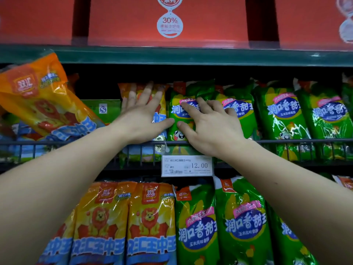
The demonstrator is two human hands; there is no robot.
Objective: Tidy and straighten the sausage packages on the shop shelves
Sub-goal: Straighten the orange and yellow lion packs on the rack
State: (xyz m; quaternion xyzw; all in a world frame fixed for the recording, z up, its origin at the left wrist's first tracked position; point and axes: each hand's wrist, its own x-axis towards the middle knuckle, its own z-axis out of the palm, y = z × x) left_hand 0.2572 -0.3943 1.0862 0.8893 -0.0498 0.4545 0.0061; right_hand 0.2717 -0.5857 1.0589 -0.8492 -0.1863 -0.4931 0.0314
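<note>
Left hand flat, fingers spread, presses orange sausage package standing behind wire rail on middle shelf. Right hand just beside, fingers loosely extended on neighbouring green package, gripping nothing. Farther left, another orange package leans tilted. Red boxes on shelf above.

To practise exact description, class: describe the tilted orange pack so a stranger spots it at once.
Find the middle shelf, behind the wire rail. At its far left is an orange pack. Unlike the upright packs, it leans steeply leftward.
</note>
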